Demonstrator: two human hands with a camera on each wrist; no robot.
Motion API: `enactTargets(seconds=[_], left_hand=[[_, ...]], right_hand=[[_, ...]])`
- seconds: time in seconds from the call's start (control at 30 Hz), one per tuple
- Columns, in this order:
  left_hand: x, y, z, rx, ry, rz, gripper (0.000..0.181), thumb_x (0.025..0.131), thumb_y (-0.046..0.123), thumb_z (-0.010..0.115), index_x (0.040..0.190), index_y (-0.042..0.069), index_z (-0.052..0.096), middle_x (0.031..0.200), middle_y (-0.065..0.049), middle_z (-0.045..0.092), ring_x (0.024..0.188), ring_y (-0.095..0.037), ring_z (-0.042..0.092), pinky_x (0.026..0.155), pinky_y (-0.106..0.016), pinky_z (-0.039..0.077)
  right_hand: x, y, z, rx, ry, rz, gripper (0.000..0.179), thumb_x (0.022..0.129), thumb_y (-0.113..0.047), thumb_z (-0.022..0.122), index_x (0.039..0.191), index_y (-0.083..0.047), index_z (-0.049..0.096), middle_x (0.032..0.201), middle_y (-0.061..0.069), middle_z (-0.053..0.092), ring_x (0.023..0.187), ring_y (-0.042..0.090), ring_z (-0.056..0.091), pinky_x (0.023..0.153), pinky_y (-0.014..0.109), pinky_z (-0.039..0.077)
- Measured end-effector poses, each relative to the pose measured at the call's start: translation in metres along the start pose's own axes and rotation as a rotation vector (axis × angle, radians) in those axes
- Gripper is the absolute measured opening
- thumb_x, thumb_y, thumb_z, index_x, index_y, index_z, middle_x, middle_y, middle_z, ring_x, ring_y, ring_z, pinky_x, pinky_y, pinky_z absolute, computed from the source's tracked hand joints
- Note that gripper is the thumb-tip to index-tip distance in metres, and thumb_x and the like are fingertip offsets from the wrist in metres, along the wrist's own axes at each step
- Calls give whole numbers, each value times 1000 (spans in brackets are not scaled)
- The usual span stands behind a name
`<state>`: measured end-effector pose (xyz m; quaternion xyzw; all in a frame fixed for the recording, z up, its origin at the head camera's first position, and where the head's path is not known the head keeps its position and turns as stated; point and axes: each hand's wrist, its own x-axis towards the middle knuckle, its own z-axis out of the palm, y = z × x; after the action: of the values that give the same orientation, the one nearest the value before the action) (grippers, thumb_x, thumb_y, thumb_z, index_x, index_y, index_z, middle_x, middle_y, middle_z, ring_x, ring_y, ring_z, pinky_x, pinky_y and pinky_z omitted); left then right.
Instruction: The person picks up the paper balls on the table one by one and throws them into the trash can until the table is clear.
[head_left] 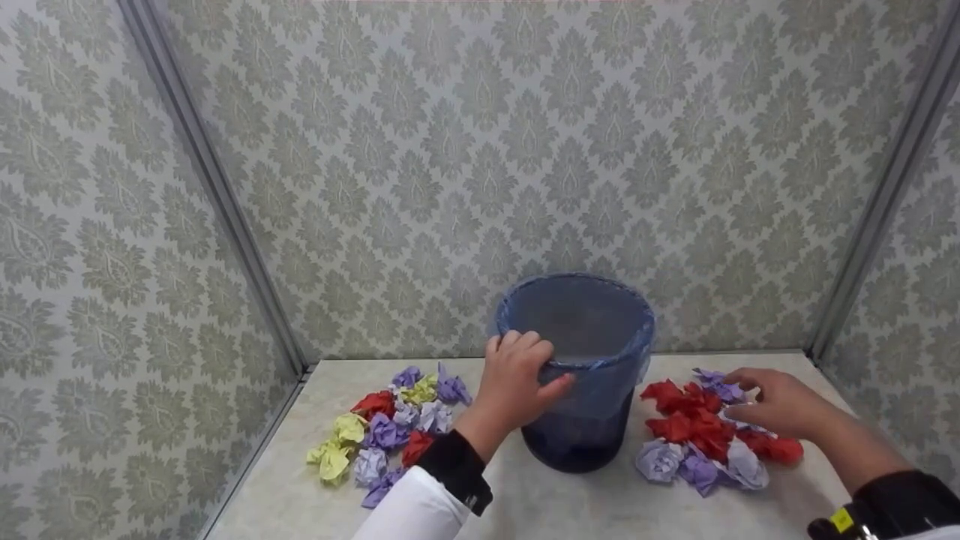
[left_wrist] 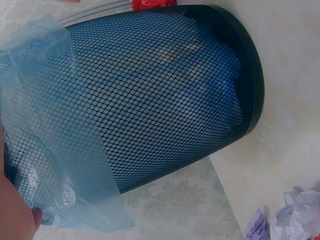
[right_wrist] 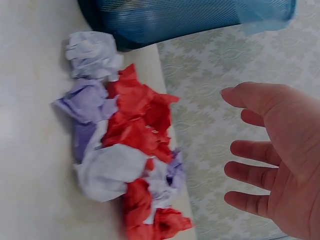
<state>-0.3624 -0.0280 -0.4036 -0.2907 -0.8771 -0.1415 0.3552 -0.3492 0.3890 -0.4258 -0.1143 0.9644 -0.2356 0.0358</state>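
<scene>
A dark blue mesh wastebasket point(head_left: 577, 444) stands upright on the table, lined with a translucent blue bag point(left_wrist: 82, 200) folded over its rim. My left hand point(head_left: 517, 384) grips the near-left rim, its fingers over the edge and the thumb outside against the bag. Over the right-hand pile hovers my right hand point(head_left: 784, 401), fingers spread and slightly bent, with nothing in its palm in the right wrist view. Below it lie red crumpled paper point(right_wrist: 142, 117), white crumpled paper point(right_wrist: 112, 170) and purple crumpled paper point(right_wrist: 85, 102). Pale shapes show dimly through the mesh near the basket's bottom.
Left of the basket lies another pile, with yellow crumpled paper point(head_left: 331, 459), purple crumpled paper point(head_left: 387, 431), red and white balls. Patterned wall panels point(head_left: 480, 150) enclose the table point(head_left: 570, 510) behind and at both sides, joined by grey corner posts point(head_left: 217, 195).
</scene>
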Motion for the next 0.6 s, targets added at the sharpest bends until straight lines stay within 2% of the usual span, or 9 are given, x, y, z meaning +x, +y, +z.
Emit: enactTargets(seconds=[0.3,0.4,0.6], left_hand=[[0,1,0,5,-13,-2,43,88,60,65,82,19,54,86,4,52,85,-19,46,83,-41,36],[0,0,-1,0,-7,-5,43,88,59,66,81,19,54,86,4,52,85,-19,46,82,-41,36],[1,1,-1,-2,-6,-4,44,88,61,64,82,18,54,86,4,53,85,-20,47,83,-42,36]], right_hand=[[-8,38,44,54,-28,43,54,85,-33,82,127,-3,66,120,18,70,111,40,67,89,54,57],[-9,43,53,81,-49,105,60,84,-36,83,131,-4,65,122,14,70,113,36,67,93,56,56],[-12,48,69,110,-68,221,66,80,-34,86,134,-4,62,110,6,69,97,20,62,86,46,59]])
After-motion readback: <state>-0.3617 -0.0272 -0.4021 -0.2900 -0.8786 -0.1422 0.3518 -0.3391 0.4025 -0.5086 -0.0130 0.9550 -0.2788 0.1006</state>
